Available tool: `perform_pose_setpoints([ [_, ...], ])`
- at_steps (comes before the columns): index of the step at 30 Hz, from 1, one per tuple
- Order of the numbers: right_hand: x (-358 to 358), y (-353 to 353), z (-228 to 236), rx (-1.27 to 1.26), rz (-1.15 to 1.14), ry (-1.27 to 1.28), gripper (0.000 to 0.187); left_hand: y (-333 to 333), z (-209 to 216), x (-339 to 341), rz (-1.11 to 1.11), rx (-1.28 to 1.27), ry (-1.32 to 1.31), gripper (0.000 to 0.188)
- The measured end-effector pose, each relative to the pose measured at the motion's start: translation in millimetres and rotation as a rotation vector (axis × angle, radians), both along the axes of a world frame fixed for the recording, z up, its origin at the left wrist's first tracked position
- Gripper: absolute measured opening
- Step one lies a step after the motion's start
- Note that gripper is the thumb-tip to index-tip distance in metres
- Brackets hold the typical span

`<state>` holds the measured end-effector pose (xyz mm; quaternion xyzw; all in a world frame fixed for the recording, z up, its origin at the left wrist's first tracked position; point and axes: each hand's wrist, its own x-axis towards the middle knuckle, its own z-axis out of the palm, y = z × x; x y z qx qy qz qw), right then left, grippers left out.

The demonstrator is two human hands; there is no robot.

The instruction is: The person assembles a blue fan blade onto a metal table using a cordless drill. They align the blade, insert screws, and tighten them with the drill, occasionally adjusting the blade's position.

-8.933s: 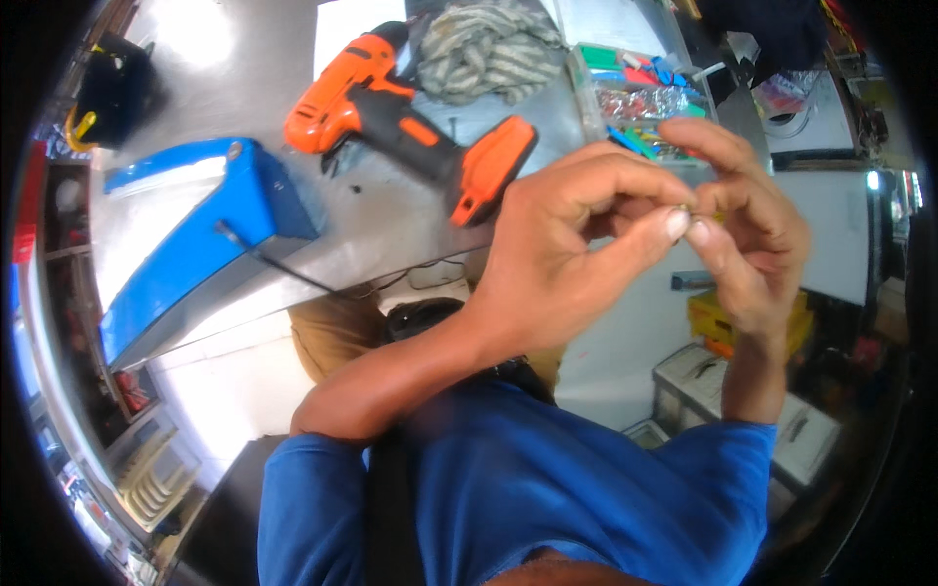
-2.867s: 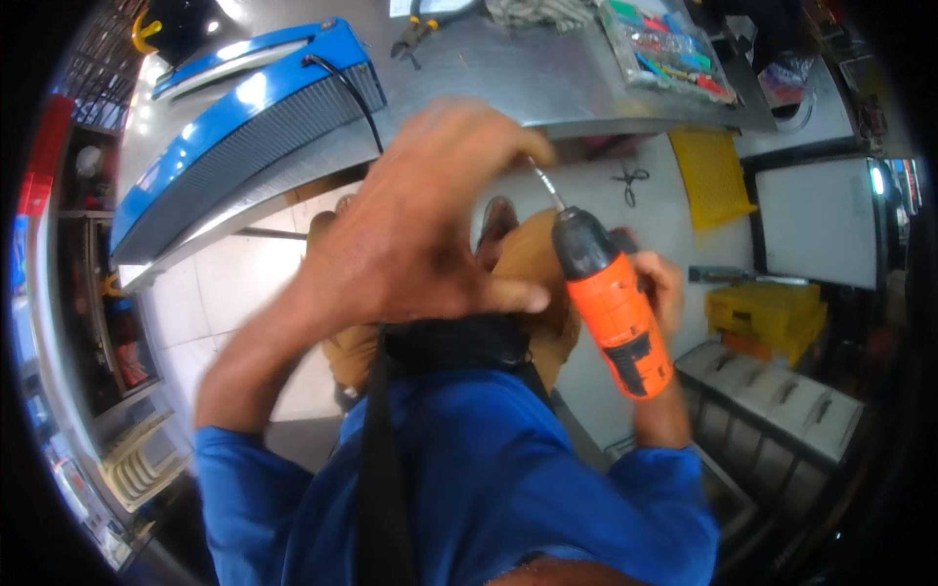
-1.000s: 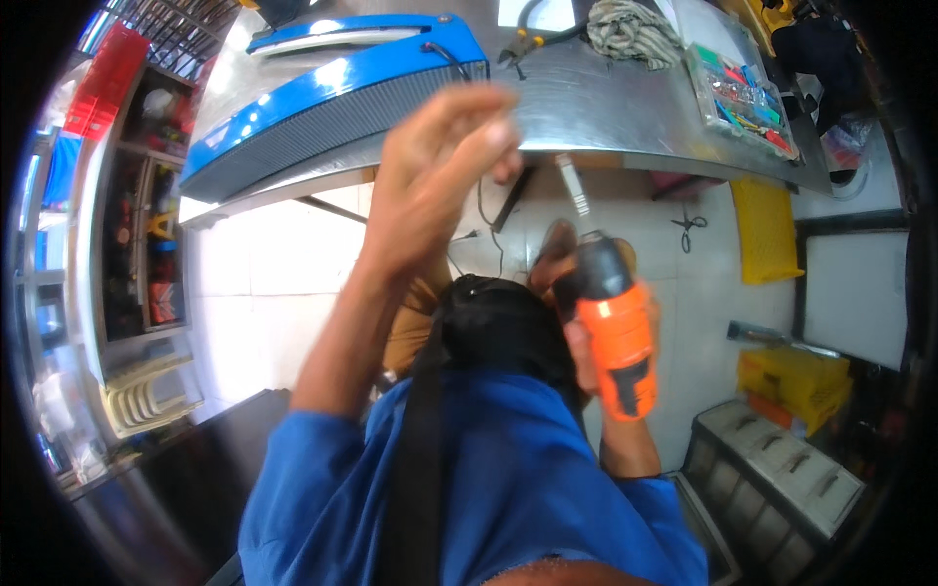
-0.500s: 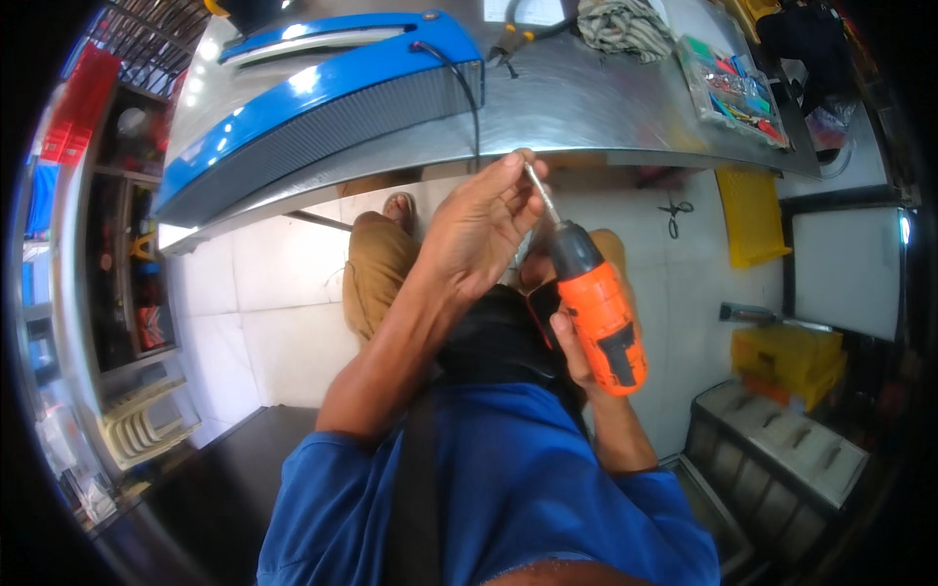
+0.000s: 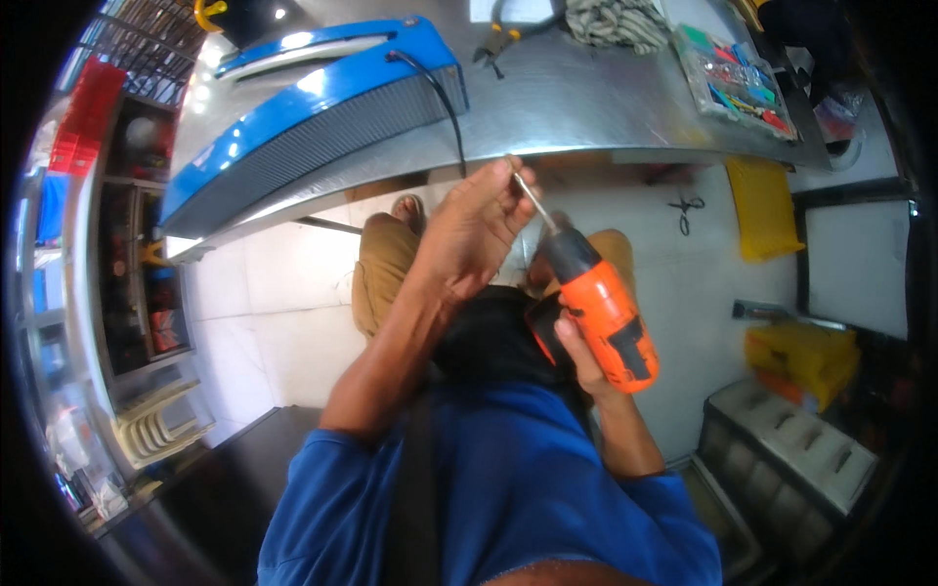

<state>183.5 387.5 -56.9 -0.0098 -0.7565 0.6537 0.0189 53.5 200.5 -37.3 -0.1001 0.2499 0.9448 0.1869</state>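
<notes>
Orange cordless drill [image 5: 598, 314], held in front of the seated person's chest, below the front edge of the metal workbench [image 5: 606, 98], its long thin bit [image 5: 532, 197] slanting up and away toward that edge. The right hand [image 5: 584, 359] is wrapped around the grip from beneath, fingers closed on the handle. The left hand [image 5: 471, 232] reaches across, thumb and fingertips pinched narrowly at the bit's tip; whether a small part sits between them cannot be told.

Judged from this pose, the step goes best with the drill kept motionless and the trigger untouched while the fingers are on the bit, the bit kept in line with the chuck, and the pinch held right at the tip so that nothing slips.

On the bench: a long blue housing [image 5: 313, 107] with a grey grille face and a black cable [image 5: 445, 93] running off it; pliers [image 5: 503, 39] near the far edge; a bundle of grey cloth [image 5: 618, 21]; a clear flat compartment box [image 5: 733, 83] of small red, blue and green pieces at the right end. Below, a flat yellow packet [image 5: 762, 205] and scissors [image 5: 686, 207] lie on the white tiled floor; a yellow crate [image 5: 806, 356] stands at right, red bins [image 5: 93, 107] at upper left. Any labels are too small to make out.
</notes>
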Motion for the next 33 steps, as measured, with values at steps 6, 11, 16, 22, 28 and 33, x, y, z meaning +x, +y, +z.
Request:
perform_pose_setpoints([
  [6,-3,0,-15,-0.088,0.022,0.034,0.035,4,-7,1,0.025,-0.012,0.100,0.019],
  [11,-26,-16,3,0.187,-0.005,0.382,0.057,6,-4,-1,0.011,0.002,-0.009,0.018],
  [16,-40,-25,-5,0.193,0.000,0.313,0.052,14,13,0,0.103,-0.026,-0.123,0.020],
  [22,-46,-27,-16,-0.167,0.014,0.048,0.051,21,39,1,0.299,-0.242,-0.122,0.027],
  [28,-55,-31,-21,0.117,0.017,0.176,0.057,6,32,1,0.222,-0.528,0.126,0.042],
  [33,-61,-36,-11,0.173,0.012,0.243,0.059,-2,32,-1,0.144,-0.787,0.267,0.056],
])
